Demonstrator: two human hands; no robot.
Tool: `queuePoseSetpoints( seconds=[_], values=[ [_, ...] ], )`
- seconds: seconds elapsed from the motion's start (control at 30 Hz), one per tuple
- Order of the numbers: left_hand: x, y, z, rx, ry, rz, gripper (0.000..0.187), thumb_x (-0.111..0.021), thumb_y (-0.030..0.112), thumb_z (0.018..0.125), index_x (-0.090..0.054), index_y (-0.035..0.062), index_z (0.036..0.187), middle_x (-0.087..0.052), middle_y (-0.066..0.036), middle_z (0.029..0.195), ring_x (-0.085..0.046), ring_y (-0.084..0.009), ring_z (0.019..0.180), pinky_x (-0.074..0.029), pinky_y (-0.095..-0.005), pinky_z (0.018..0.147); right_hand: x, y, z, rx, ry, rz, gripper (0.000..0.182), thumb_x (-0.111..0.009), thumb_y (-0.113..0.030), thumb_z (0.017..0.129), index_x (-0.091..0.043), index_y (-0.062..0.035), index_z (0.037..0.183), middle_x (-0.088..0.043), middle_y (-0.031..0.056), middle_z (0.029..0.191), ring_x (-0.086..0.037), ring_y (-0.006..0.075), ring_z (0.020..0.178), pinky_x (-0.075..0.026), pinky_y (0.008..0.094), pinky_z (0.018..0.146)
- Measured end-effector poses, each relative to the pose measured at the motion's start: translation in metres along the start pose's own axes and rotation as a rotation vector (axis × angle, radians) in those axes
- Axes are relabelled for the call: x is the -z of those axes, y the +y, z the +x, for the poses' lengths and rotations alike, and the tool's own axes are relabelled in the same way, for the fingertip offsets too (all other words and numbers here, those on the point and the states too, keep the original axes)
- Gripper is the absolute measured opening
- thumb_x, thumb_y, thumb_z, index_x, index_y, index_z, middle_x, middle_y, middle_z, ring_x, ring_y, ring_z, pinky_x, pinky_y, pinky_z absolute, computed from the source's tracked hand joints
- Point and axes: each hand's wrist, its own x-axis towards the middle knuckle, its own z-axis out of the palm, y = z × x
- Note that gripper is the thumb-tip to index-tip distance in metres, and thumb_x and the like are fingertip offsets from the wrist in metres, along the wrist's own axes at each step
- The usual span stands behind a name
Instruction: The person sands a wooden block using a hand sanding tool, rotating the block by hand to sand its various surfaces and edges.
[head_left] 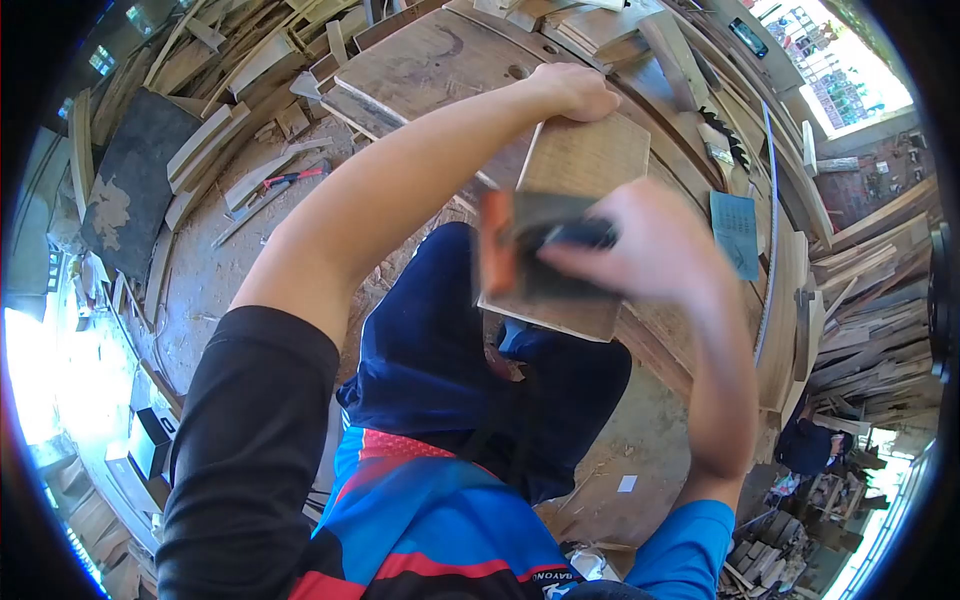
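Observation:
A flat wooden board (pixel 590 150) lies at the bench edge, its near end sticking out over my knees. My left hand (pixel 578 92) is closed on the far end of this board, the fingers partly hidden. In my right hand (pixel 650 240) is a flat hand tool (pixel 497 245) with a dark plate, a black grip and an orange end. It lies across the board's near half, covering part of it. Motion blurs the tool and my right hand, so its exact kind does not show.
The wooden workbench (pixel 430 70) extends ahead. A toothed circular blade (pixel 725 140) and a teal booklet (pixel 735 232) lie to the right, by a long metal rule (pixel 768 240). Offcuts and a red-handled tool (pixel 297 176) lie on the floor at left. Stacked timber (pixel 880 340) stands at far right.

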Motion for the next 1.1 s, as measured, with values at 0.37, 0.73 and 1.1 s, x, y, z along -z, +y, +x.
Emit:
queuePoseSetpoints(
  seconds=[0.37, 0.73, 1.1],
  values=[
    [0.004, 0.003, -0.005, -0.003, -0.012, -0.027, 0.069, -0.037, 0.061, 0.104, -0.056, 0.0108, 0.147, -0.055, -0.017, 0.151, -0.05, -0.035, 0.14, -0.039, -0.0471, 0.116, 0.002, 0.006, 0.008, 0.042, 0.032, -0.014, 0.046, -0.078, -0.05, 0.082, -0.078, -0.0035, 0.077, -0.068, 0.0165, 0.063, -0.068, 0.0292, 0.057, -0.052, 0.0392, 0.059],
    [0.009, 0.007, -0.012, -0.005, -0.019, -0.023, 0.07, -0.033, 0.063, 0.104, -0.058, 0.0124, 0.146, -0.058, -0.018, 0.148, -0.052, -0.035, 0.139, -0.039, -0.0455, 0.116, 0.01, 0.003, 0.016, -0.006, 0.024, -0.05, 0.053, -0.075, -0.056, 0.082, -0.079, -0.0036, 0.08, -0.072, 0.016, 0.07, -0.072, 0.0329, 0.066, -0.057, 0.0417, 0.066],
    [0.006, 0.008, -0.009, -0.01, -0.029, 0.001, 0.074, -0.027, 0.066, 0.104, -0.059, 0.0136, 0.145, -0.057, -0.019, 0.148, -0.052, -0.0351, 0.139, -0.038, -0.0457, 0.116, 0.017, 0.022, 0.013, -0.084, 0.035, -0.046, 0.055, -0.077, -0.057, 0.081, -0.078, -0.0018, 0.077, -0.069, 0.0169, 0.065, -0.069, 0.0302, 0.059, -0.053, 0.0409, 0.061]
  ],
)
